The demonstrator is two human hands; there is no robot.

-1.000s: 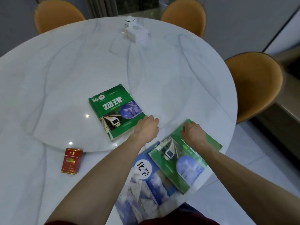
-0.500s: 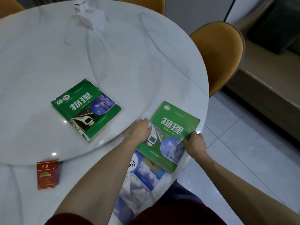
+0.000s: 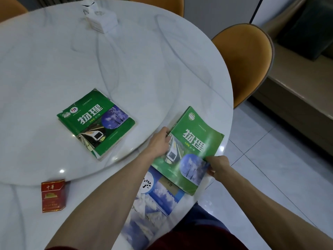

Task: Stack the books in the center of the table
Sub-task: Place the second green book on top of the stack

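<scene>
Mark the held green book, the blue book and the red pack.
held green book (image 3: 194, 141), head view: cover title
blue book (image 3: 158, 197), head view: cloud picture on its cover
red pack (image 3: 52, 196), head view: front face

Both bare forearms reach forward from the bottom of the view, the left one running up from the lower left and the right one coming in from the lower right corner. The left hand (image 3: 159, 142) lies knuckles up with its fingers curled around the left edge of the glossy green paperback textbook (image 3: 189, 150), its fingertips hidden beneath the cover. The right hand (image 3: 219, 167) pinches that same book at its near right corner, thumb on top of the cover and the other fingers tucked underneath, wrist straight in line with the forearm.
</scene>
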